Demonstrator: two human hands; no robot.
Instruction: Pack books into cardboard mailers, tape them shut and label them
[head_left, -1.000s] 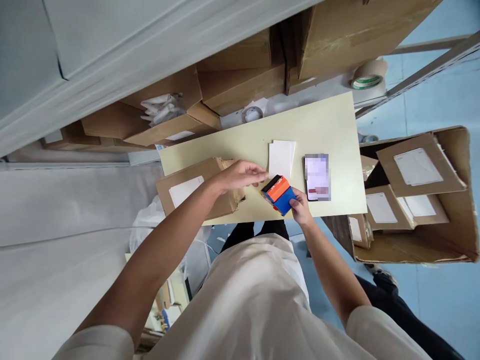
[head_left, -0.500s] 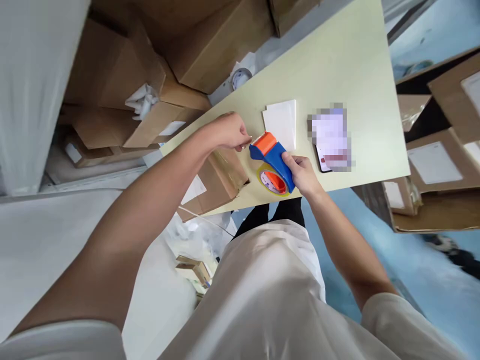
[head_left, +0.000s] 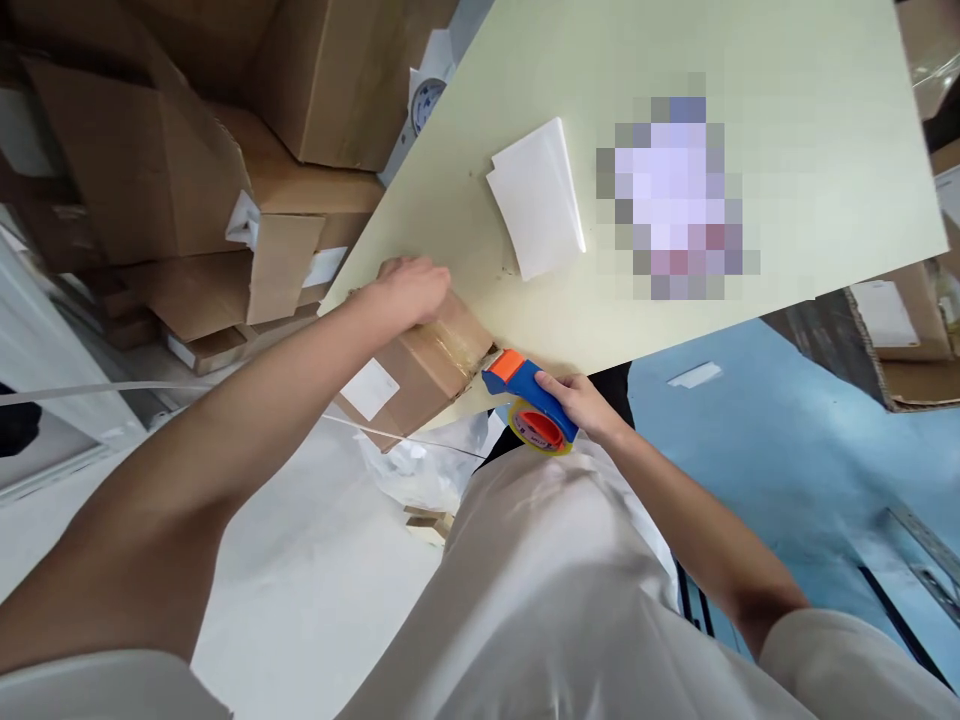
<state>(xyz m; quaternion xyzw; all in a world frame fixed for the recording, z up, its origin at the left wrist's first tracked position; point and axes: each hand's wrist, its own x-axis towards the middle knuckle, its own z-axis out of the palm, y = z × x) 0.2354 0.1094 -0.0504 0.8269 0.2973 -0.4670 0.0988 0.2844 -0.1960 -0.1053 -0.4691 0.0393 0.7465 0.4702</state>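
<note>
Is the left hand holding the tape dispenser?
No, the left hand presses on the cardboard box, while the right hand grips the tape dispenser.

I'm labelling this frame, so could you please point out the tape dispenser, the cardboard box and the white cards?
tape dispenser (head_left: 529, 400), head view, blue body.
cardboard box (head_left: 420, 370), head view, brown side.
white cards (head_left: 536, 200), head view, top card's middle.

The small cardboard box lies on the table at its near left corner, overhanging the edge, with the left hand resting on its far end. At the box's 4 o'clock, touching its near end at the table edge, is the tape dispenser, gripped by the right hand. A stack of white cards lies on the table at the box's 1 o'clock, and larger cartons are piled beyond the table's left edge, at 10 o'clock.
</note>
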